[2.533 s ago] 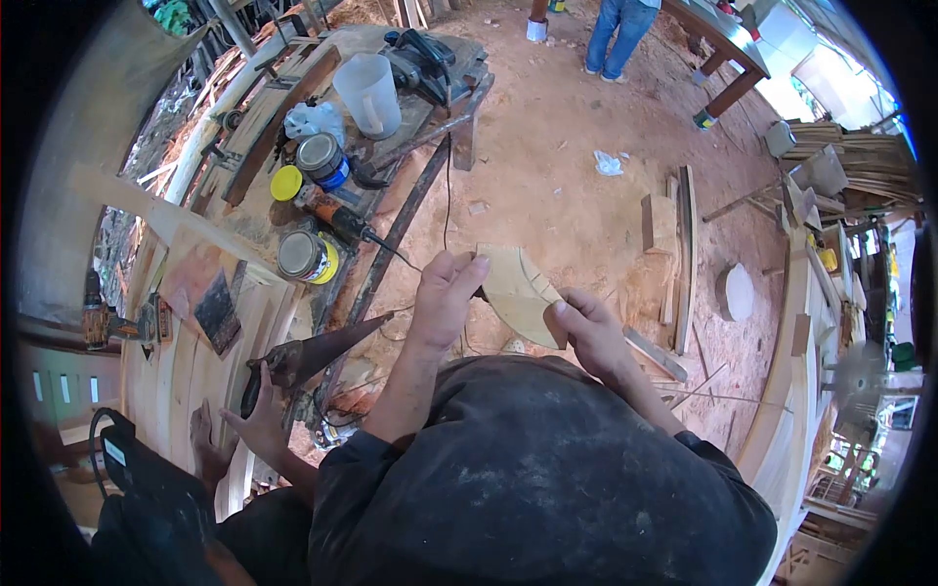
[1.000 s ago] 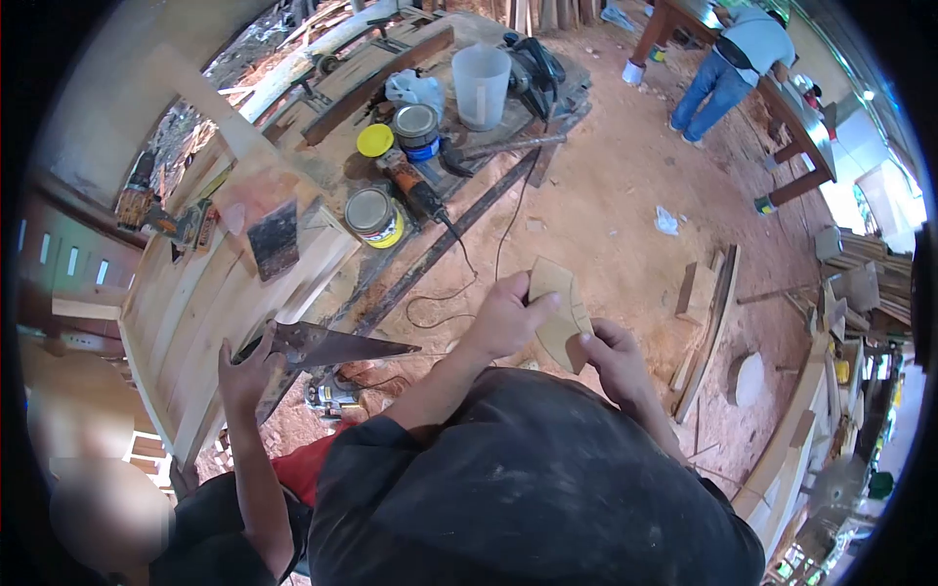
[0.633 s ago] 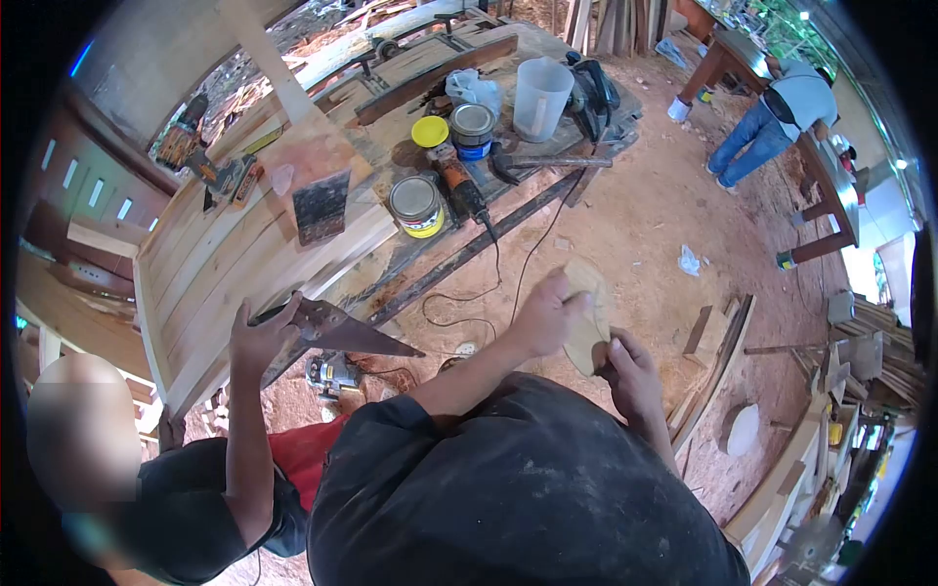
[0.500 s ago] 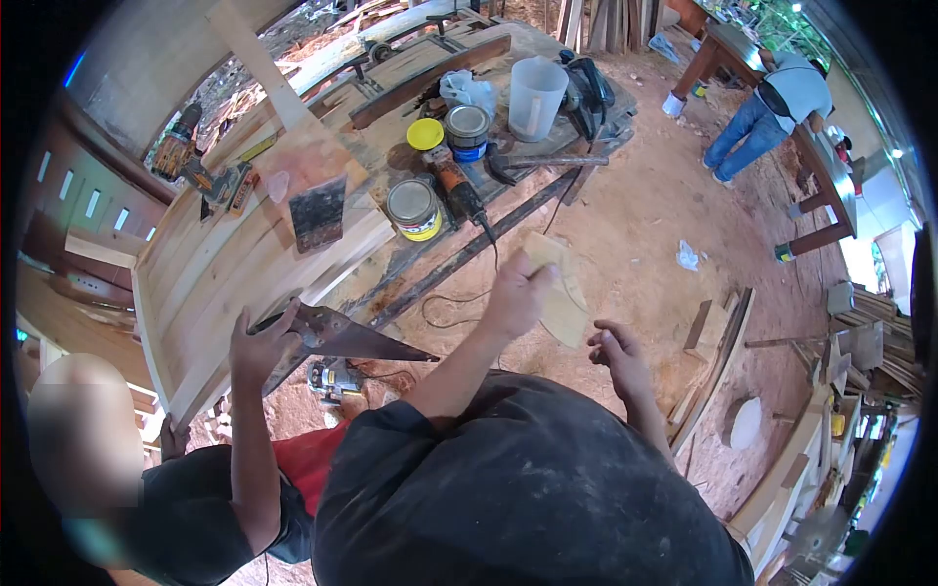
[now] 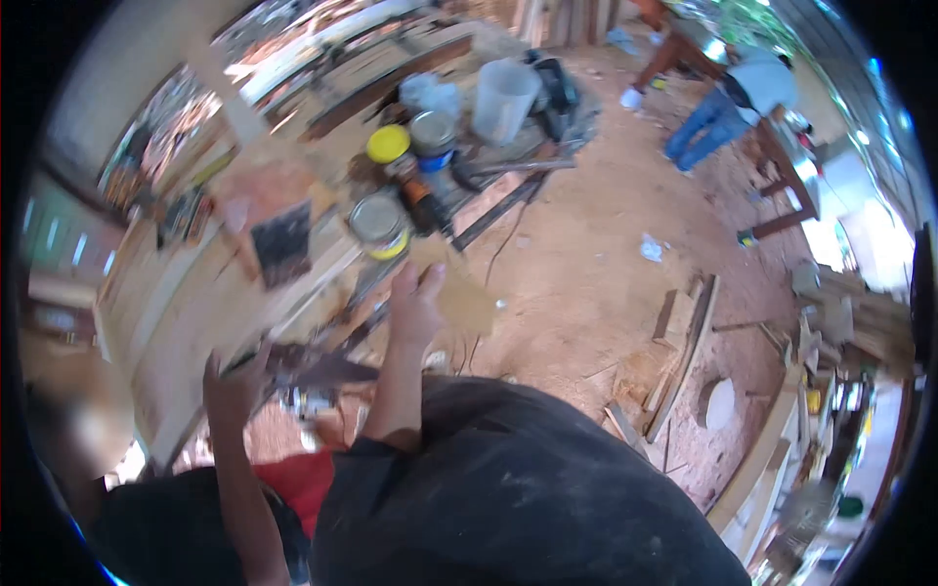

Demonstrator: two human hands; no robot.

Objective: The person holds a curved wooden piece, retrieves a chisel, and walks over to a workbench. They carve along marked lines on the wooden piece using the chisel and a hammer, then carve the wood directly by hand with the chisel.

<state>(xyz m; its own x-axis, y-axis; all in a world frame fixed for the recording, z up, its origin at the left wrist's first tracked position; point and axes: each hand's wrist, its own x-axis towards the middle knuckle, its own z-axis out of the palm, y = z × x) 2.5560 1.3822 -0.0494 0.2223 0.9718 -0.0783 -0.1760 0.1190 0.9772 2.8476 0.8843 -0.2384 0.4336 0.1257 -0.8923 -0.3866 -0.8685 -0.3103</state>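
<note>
My left hand (image 5: 417,303) is closed on a tan sheet of what looks like sandpaper (image 5: 467,301), gripped near its left edge and held above the floor beside the bench. Just beyond the hand is a can with a yellow label (image 5: 379,227). Behind that lies an orange and black power tool (image 5: 422,203). My right hand is out of view. To my left, a co-worker's hand (image 5: 234,386) holds a handsaw (image 5: 318,369), blurred by motion, its blade pointing towards my left forearm.
On the bench are a yellow-lidded container (image 5: 388,145), a blue-labelled can (image 5: 433,132), a translucent bucket (image 5: 505,103) and a dark flat block (image 5: 281,244). Another person (image 5: 733,103) bends over a far table. Wood pieces (image 5: 684,337) and a cable (image 5: 508,239) lie on the floor.
My view has swung, shifting the scene left. My left hand has moved left with the sheet, closer to the cans. My right hand, visible before near the sheet, has left the view.
</note>
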